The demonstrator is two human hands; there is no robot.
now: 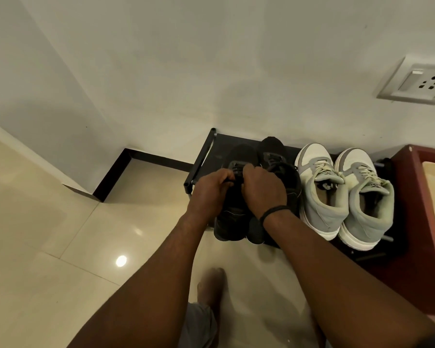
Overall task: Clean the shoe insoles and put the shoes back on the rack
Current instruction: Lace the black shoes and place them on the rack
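Note:
A pair of black shoes stands on the left part of the black shoe rack (pixel 203 156). The left black shoe (pixel 232 222) lies under both my hands. My left hand (pixel 211 188) and my right hand (pixel 263 188) both curl their fingers around its laces and tongue near the top. The right black shoe (pixel 276 151) sits beside it, partly hidden by my right hand and wrist. A pair of grey and white sneakers (pixel 322 197) stands to the right on the same rack, toes toward the wall. No insole is visible.
The rack stands against a white wall. A dark red cabinet (pixel 417 222) borders the rack on the right. A wall socket (pixel 414 81) sits high on the right. Glossy beige floor tiles (pixel 60 247) spread to the left; my bare foot (pixel 211 285) stands before the rack.

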